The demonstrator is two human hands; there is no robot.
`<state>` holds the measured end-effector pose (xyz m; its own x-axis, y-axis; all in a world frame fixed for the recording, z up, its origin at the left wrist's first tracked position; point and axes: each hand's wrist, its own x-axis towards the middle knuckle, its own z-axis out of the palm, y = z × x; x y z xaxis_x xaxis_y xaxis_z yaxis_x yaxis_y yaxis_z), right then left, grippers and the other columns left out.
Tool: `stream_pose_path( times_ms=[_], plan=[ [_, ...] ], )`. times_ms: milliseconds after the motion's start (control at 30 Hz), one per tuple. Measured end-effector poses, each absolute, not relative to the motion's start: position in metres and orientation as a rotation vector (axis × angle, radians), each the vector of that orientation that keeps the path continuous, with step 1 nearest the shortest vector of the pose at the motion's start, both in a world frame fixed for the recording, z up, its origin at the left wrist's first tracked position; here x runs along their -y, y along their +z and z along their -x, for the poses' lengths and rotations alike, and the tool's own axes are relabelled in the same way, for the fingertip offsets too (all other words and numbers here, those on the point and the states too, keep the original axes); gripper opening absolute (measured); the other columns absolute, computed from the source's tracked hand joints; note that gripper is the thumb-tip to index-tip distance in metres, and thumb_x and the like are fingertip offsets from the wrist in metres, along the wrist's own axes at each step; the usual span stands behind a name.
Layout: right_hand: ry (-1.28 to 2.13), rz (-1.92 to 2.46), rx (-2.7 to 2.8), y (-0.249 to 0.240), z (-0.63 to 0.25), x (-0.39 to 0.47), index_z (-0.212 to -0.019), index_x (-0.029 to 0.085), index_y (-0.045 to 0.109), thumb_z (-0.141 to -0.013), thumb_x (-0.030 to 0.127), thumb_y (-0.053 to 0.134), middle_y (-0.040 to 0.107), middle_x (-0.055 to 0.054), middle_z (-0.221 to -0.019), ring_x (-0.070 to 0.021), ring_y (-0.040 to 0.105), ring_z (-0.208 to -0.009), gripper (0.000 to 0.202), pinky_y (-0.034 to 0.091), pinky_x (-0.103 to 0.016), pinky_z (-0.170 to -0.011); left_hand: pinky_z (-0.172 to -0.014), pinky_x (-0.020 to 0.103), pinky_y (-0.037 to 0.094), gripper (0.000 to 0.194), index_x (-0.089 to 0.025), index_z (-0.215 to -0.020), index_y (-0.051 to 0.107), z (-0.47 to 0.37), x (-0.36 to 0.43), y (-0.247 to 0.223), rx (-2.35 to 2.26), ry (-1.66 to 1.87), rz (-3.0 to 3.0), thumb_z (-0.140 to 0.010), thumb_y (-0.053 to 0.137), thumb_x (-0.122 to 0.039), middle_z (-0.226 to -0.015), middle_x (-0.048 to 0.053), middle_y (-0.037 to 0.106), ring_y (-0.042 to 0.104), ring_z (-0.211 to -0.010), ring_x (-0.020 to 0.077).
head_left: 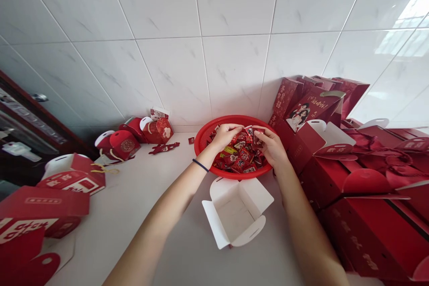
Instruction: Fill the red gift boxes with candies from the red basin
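A red plastic basket (201, 140) on the white table holds many small wrapped candies (239, 154), mostly red. Over its left part, my left hand (227, 135) has thumb and forefinger pinched together at the edge of a candy wrapper. My right hand (271, 144), over the basket's right part, grips a red candy packet (258, 137) between thumb and fingers. The two hands are a short gap apart. Just in front of the basket stands an open box (236, 214) with white inner walls and its flaps spread; nothing lies inside it.
Red boxes and bags (308, 107) are stacked along the right side. More red boxes (72, 174) line the left. A flat red piece (164, 148) and one small packet (191, 140) lie left of the basket. Behind is a tiled wall (167, 71).
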<state>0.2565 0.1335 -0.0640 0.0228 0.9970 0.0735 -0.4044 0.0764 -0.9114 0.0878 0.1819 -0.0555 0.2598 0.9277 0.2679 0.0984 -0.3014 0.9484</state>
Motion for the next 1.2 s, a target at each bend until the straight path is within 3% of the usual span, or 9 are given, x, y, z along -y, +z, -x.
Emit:
stream_pose_path(
  times_ms=[100, 267, 467, 633, 733, 833, 900, 1067, 1200],
  plan=[
    [1.328, 0.86, 0.908, -0.064, -0.257, -0.134, -0.096, 0.024, 0.073, -0.052, 0.041, 0.088, 0.072, 0.002, -0.08, -0.0158, 0.063, -0.069, 0.049, 0.049, -0.026, -0.059, -0.092, 0.037, 0.053, 0.026, -0.016, -0.095, 0.081, -0.086, -0.181, -0.053, -0.904, 1.121, -1.569, -0.079, 0.075, -0.035, -0.102, 0.009, 0.079, 0.07, -0.101, 0.025],
    [1.377, 0.852, 0.933, -0.067, -0.256, -0.136, -0.077, 0.019, 0.072, -0.045, 0.037, 0.092, 0.07, 0.001, -0.07, -0.0149, 0.062, -0.065, 0.042, 0.048, -0.027, -0.061, -0.093, 0.04, 0.053, 0.028, -0.017, -0.091, 0.081, -0.088, -0.181, -0.056, -0.956, 1.165, -1.549, -0.069, 0.084, -0.034, -0.103, 0.01, 0.079, 0.071, -0.1, 0.0263],
    [1.368, 0.911, 0.967, -0.069, -0.252, -0.137, -0.081, 0.019, 0.071, -0.046, 0.037, 0.092, 0.072, 0.0, -0.074, -0.0166, 0.065, -0.071, 0.045, 0.051, -0.029, -0.069, -0.086, 0.035, 0.055, 0.023, -0.014, -0.093, 0.079, -0.094, -0.18, -0.057, -0.93, 1.146, -1.674, -0.078, 0.075, -0.031, -0.1, 0.011, 0.079, 0.071, -0.094, 0.024],
    [1.284, 0.89, 0.864, -0.072, -0.253, -0.141, -0.08, 0.019, 0.069, -0.048, 0.036, 0.089, 0.071, 0.001, -0.073, -0.0164, 0.064, -0.068, 0.041, 0.052, -0.029, -0.066, -0.088, 0.031, 0.054, 0.027, -0.016, -0.105, 0.076, -0.094, -0.183, -0.059, -1.192, 0.89, -2.012, -0.087, 0.056, -0.019, -0.107, 0.008, 0.077, 0.07, -0.098, 0.0213],
    [1.224, 0.894, 0.783, -0.074, -0.255, -0.144, -0.079, 0.021, 0.066, -0.05, 0.036, 0.086, 0.068, 0.003, -0.069, -0.0154, 0.061, -0.063, 0.039, 0.05, -0.028, -0.061, -0.082, 0.03, 0.053, 0.022, -0.02, -0.083, 0.078, -0.091, -0.186, -0.066, -1.238, 0.675, -2.103, -0.066, 0.07, -0.008, -0.086, 0.004, 0.078, 0.07, -0.085, 0.0226],
    [1.226, 0.894, 0.779, -0.075, -0.256, -0.144, -0.079, 0.02, 0.066, -0.05, 0.034, 0.085, 0.069, 0.002, -0.07, -0.0158, 0.062, -0.065, 0.037, 0.05, -0.027, -0.062, -0.069, 0.029, 0.049, 0.019, -0.02, -0.058, 0.07, -0.088, -0.187, -0.072, -1.24, 0.49, -2.154, -0.053, 0.073, -0.002, -0.055, -0.001, 0.066, 0.063, -0.06, 0.0204],
    [1.232, 0.895, 0.785, -0.074, -0.255, -0.143, -0.078, 0.02, 0.067, -0.05, 0.032, 0.085, 0.07, 0.001, -0.071, -0.016, 0.063, -0.067, 0.036, 0.05, -0.027, -0.062, -0.066, 0.03, 0.046, 0.016, -0.02, -0.052, 0.065, -0.087, -0.187, -0.073, -1.255, 0.48, -2.172, -0.059, 0.072, -0.007, -0.049, -0.001, 0.059, 0.058, -0.055, 0.0192],
    [1.23, 0.901, 0.775, -0.072, -0.254, -0.142, -0.077, 0.02, 0.067, -0.049, 0.031, 0.085, 0.068, 0.002, -0.069, -0.0146, 0.061, -0.064, 0.035, 0.049, -0.026, -0.06, -0.065, 0.029, 0.04, 0.028, -0.019, -0.063, 0.059, -0.09, -0.185, -0.064, -1.261, 0.701, -2.179, -0.086, 0.06, -0.036, -0.061, -0.001, 0.057, 0.054, -0.063, 0.0173],
    [1.231, 0.895, 0.752, -0.07, -0.254, -0.142, -0.078, 0.02, 0.065, -0.048, 0.032, 0.086, 0.068, 0.003, -0.071, -0.0143, 0.061, -0.064, 0.038, 0.048, -0.025, -0.057, -0.059, 0.027, 0.034, 0.047, -0.02, -0.063, 0.047, -0.095, -0.18, -0.059, -1.11, 0.827, -2.141, -0.089, 0.051, -0.06, -0.061, -0.003, 0.045, 0.045, -0.061, 0.0142]
  ],
)
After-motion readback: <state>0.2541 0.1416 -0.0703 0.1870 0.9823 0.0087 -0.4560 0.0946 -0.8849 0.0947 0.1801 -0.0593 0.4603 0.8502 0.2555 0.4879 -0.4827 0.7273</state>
